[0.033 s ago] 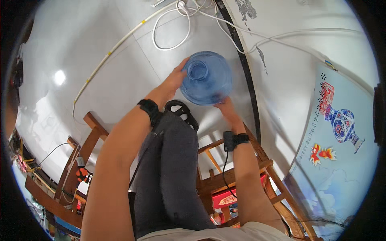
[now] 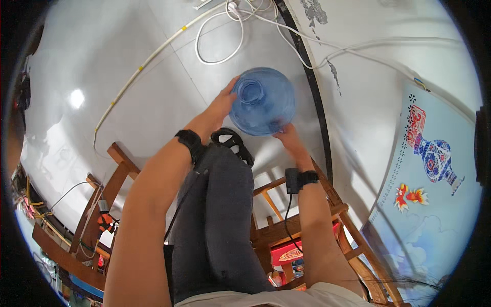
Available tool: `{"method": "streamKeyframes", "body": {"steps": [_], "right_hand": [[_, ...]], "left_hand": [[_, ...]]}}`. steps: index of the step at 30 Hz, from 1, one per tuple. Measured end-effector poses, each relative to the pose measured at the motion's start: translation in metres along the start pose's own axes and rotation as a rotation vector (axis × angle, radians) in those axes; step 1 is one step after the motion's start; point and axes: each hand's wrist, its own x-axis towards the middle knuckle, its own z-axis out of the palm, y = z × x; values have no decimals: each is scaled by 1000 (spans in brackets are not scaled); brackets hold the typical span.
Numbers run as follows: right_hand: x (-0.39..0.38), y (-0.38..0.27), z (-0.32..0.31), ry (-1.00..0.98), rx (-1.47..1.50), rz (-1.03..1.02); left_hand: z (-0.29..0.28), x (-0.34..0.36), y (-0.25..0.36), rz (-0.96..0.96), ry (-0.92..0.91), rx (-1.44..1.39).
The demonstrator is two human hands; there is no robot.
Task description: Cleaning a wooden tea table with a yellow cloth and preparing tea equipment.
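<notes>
Head view. The blue bottle (image 2: 276,105), its neck (image 2: 251,93) toward me, is just past twelve o'clock of centre. My left hand (image 2: 222,103) holds its side between nine and ten o'clock; my right hand (image 2: 290,136) holds its edge at five o'clock, some fingertips hidden. My shoe (image 2: 240,147) is near its seven o'clock. The step in hand appears to be two-handed steadying; whether the base meets the floor (image 2: 153,102), I cannot tell. Moving it would call for even pressure from both sides.
</notes>
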Motion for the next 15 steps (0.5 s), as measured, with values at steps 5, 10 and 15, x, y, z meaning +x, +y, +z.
{"method": "streamKeyframes", "body": {"steps": [5, 10, 15], "right_hand": [[-20, -34, 33, -86, -91, 110], [-71, -52, 37, -154, -209, 152], [-129, -165, 48, -361, -487, 124]], "left_hand": [[-24, -52, -37, -9, 110, -215], [-16, -145, -49, 100, 84, -381], [0, -270, -27, 56, 222, -510]]}}
